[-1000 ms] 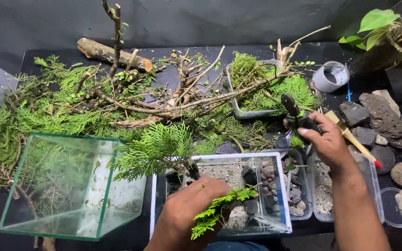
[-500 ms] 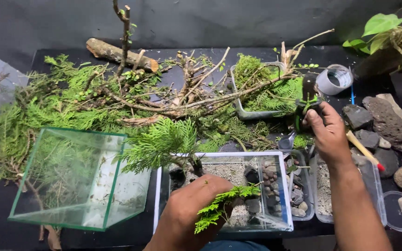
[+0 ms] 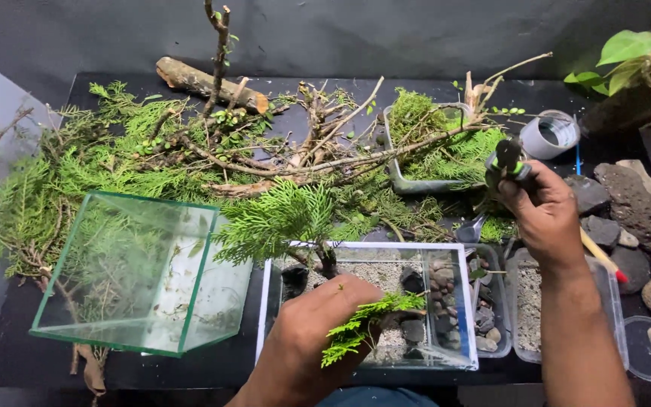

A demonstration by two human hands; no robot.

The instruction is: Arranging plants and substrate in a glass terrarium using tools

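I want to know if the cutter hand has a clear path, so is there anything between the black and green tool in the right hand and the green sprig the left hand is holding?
Nothing solid blocks it. The right hand holds the tool raised over the table; the left hand grips the sprig above the glass tank. Only the tank's far right corner and open air lie between.

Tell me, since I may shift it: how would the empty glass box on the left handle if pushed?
The glass box already sits tilted, so a push would probably tip or slide it. Thin bare panes look fragile and likely slippery. Being empty, it probably weighs little for its size.
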